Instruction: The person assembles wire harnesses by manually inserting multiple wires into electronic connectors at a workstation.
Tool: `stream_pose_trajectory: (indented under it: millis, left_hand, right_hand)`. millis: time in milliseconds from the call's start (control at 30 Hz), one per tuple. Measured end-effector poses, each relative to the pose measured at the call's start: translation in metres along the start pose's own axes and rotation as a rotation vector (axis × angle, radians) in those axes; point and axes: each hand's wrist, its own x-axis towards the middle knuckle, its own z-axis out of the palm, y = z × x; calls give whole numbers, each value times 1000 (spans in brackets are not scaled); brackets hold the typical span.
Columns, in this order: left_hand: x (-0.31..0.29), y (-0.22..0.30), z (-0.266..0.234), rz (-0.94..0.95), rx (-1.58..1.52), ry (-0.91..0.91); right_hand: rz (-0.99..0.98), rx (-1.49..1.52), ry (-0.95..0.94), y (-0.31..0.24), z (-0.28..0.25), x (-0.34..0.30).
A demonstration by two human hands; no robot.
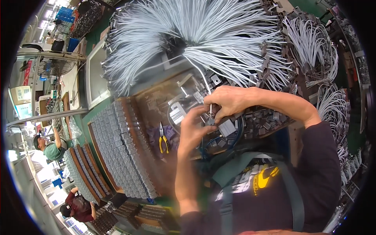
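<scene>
Both hands meet over the bench fixture. Right hand (229,102) pinches a grey wire end (210,107) down into a small grey connector block (211,121); left hand (192,127) grips that block from below. Seating looks partial, hard to tell. Finished wired pieces (203,35) fan out beyond the grip; loose housings (260,119) wait right of it, pliers (163,139) left.

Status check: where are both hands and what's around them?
Left hand and right hand pinch small grey metal connector together. White wire bundle behind. Yellow-handled pliers lie left, apart.
</scene>
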Motion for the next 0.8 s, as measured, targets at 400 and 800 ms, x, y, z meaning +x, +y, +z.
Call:
stream_pose_trajectory:
  millis: [400,800]
  left_hand:
    - [-7,11,-5,-85,198,-34]
    - [-41,-3,19,-148,-288,127]
  right_hand:
    - [-73,198,40,14,15,1]
    - [186,233,-205,-13,-18,15]
